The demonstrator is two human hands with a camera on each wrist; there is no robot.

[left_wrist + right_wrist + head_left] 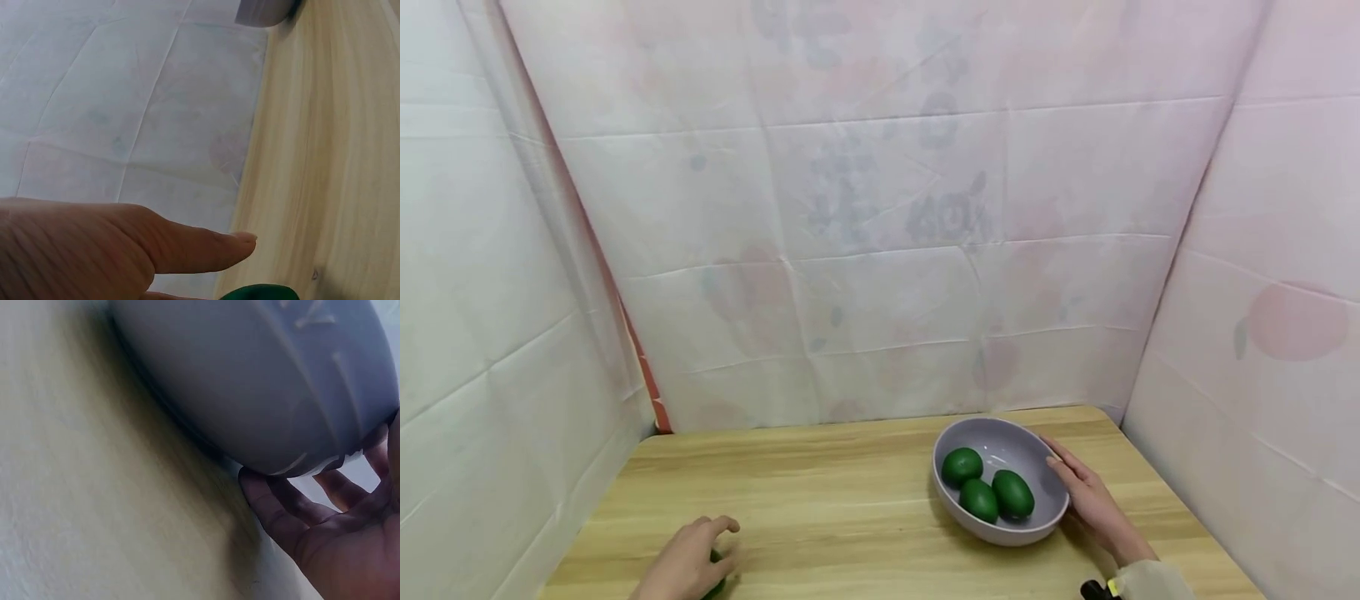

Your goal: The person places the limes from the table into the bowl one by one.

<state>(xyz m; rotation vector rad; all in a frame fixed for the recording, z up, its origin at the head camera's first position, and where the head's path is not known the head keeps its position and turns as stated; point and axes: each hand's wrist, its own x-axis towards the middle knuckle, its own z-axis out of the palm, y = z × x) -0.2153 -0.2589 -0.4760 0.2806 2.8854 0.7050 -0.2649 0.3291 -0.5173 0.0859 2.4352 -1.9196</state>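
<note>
A lilac-grey bowl (992,537) is at the right part of the table, with three dark green avocados (1012,494) in it. My right hand (1093,504) grips the bowl's right side, thumb at the rim. In the right wrist view, the fingers (275,515) reach round the outer wall, low near the base. At the table's front left, my left hand (685,560) is over another green avocado (715,575), mostly hidden by the hand. The left wrist view has the thumb (206,249) held straight above the avocado's top (259,292), a gap between them; the other fingers are mostly hidden.
The light wooden table (820,492) is enclosed by pale printed cloth at the back (880,317), left and right. A black object with a yellow strip (1099,590) is at the right wrist, by the sleeve (1153,581).
</note>
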